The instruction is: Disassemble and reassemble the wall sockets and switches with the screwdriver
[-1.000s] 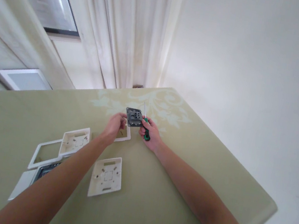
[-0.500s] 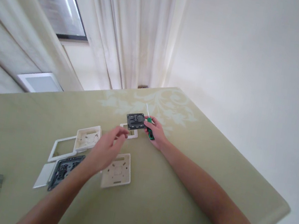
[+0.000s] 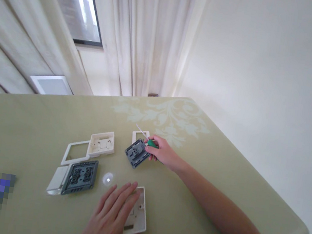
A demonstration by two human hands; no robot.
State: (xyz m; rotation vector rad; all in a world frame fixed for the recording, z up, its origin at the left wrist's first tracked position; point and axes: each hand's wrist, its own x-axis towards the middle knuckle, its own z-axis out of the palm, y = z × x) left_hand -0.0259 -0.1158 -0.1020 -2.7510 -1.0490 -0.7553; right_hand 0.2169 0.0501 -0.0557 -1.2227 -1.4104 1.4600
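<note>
My right hand (image 3: 165,151) is closed on a screwdriver (image 3: 152,144) with a green handle, its shaft pointing up and left. The same hand pinches the edge of a grey switch or socket plate (image 3: 138,153), held tilted. My left hand (image 3: 113,216) lies over the left part of a white mounting box (image 3: 139,216), fingers stretched across its rim and thumb at its near edge. The hand hides part of the box. A small round clear piece (image 3: 107,179) is just beyond my left fingertips.
To the left lie a dark grey switch plate (image 3: 80,177), a white cover panel (image 3: 58,178), a white frame (image 3: 76,152) and a second white box (image 3: 102,144). Another white frame (image 3: 141,133) lies behind the held plate. Curtains (image 3: 145,33) hang beyond the table (image 3: 188,215).
My left hand has moved down from beside the grey plate onto the white mounting box, which has shifted nearer to me. The plate and screwdriver have turned in my right hand.
</note>
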